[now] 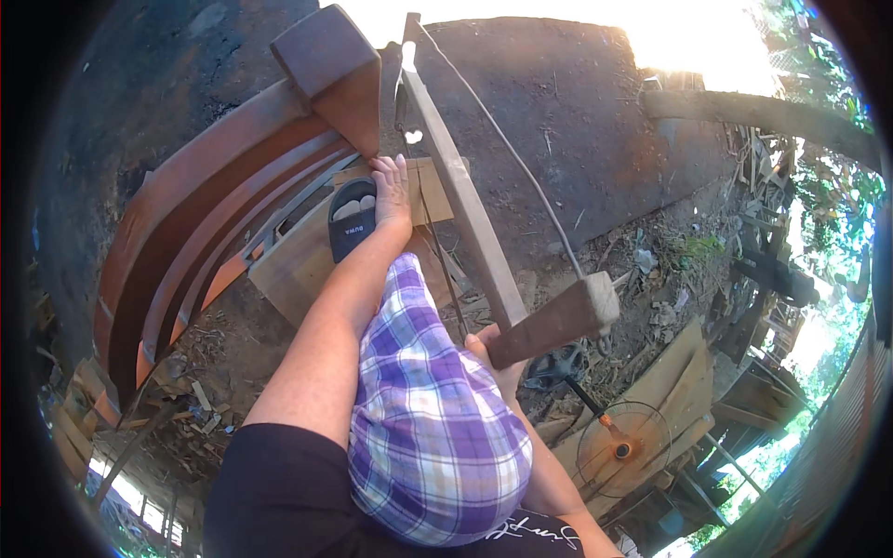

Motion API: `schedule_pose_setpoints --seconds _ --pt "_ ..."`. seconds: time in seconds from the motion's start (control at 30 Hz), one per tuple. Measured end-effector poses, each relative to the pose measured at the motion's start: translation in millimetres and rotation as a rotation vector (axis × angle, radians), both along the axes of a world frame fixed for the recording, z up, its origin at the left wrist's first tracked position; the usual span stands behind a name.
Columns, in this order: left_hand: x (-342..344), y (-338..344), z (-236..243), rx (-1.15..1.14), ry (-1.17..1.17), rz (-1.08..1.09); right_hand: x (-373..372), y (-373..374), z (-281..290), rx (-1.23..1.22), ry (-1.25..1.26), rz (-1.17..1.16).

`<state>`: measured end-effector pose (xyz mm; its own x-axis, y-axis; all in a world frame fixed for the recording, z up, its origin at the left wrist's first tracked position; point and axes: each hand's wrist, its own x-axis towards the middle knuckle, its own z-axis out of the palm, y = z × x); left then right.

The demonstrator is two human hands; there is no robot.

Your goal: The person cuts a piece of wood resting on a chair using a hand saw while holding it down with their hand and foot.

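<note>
A wooden frame saw (462,200) slants across the middle, with a tension cord on its right side and a thin blade on its left. My right hand (500,361) is closed around its near end, by the wooden end piece; that end piece hides part of the fingers. The blade crosses a light wooden board (433,192). My left hand (393,193) lies on this board just left of the blade, fingers stretched out. Beside it my foot in a dark slide sandal (352,221) rests on the wood. Plaid cloth (433,400) covers my bent knee.
Large curved brown timbers (209,191) with a squared block (330,70) stand close on the left. Wood scraps litter the dirt ground. At lower right are an electric fan (621,451) with an orange hub and a leaning plank (684,372). A beam (744,107) lies at far right.
</note>
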<state>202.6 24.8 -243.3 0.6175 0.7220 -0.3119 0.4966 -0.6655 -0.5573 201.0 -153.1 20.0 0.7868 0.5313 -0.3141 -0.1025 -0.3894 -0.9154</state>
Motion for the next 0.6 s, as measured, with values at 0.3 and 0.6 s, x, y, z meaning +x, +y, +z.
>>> schedule_pose_setpoints --seconds 0.3,0.6 --pt "-2 -1 -2 -0.014 0.029 -0.02 34 51 -165 -0.035 0.028 -0.029" --pt "1 -5 -1 -0.025 0.044 -0.04 -4 -8 -9 -0.221 0.098 -0.103"
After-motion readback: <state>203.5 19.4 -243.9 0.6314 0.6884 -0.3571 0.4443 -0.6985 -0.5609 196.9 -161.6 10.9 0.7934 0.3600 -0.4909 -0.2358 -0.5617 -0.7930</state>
